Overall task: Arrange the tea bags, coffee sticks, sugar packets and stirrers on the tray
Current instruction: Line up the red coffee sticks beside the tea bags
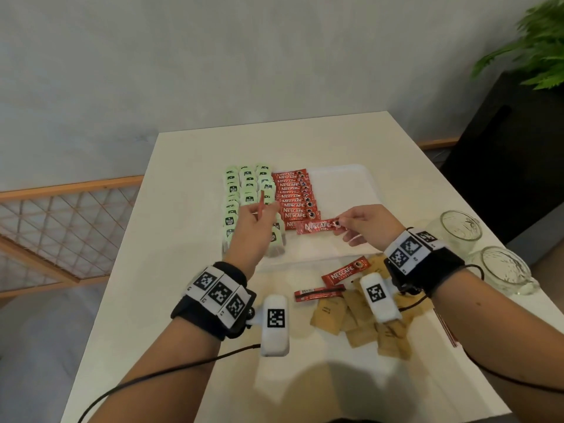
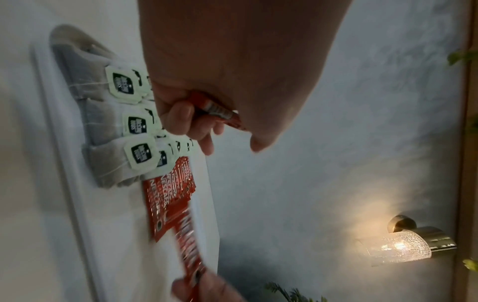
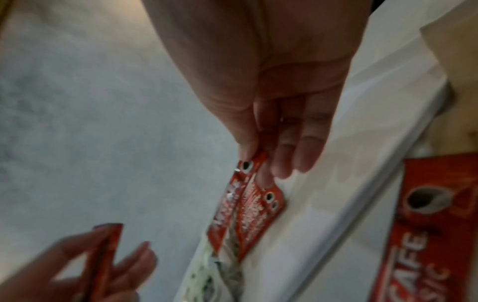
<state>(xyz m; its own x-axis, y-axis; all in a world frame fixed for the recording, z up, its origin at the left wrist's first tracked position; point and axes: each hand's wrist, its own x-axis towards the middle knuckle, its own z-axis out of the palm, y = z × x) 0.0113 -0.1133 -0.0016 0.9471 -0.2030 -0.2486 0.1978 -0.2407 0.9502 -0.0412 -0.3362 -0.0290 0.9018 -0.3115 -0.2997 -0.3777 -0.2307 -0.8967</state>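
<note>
A white tray (image 1: 341,184) holds rows of green-tagged tea bags (image 1: 248,184) on its left and a column of red coffee sticks (image 1: 293,193) beside them. My right hand (image 1: 345,222) pinches one red coffee stick (image 1: 320,226) by its right end, level, just over the near end of that column. In the right wrist view thumb and fingers (image 3: 258,159) grip that stick's end (image 3: 232,204). My left hand (image 1: 256,215) hovers over the tea bags and holds another red stick (image 1: 262,201) upright; its curled fingers (image 2: 181,118) wrap that stick (image 2: 220,112).
Two loose coffee sticks (image 1: 345,271) (image 1: 319,294) and several brown sugar packets (image 1: 360,328) lie on the table in front of the tray. Two glass mugs (image 1: 457,225) (image 1: 500,267) stand at the right edge. The tray's right half is bare.
</note>
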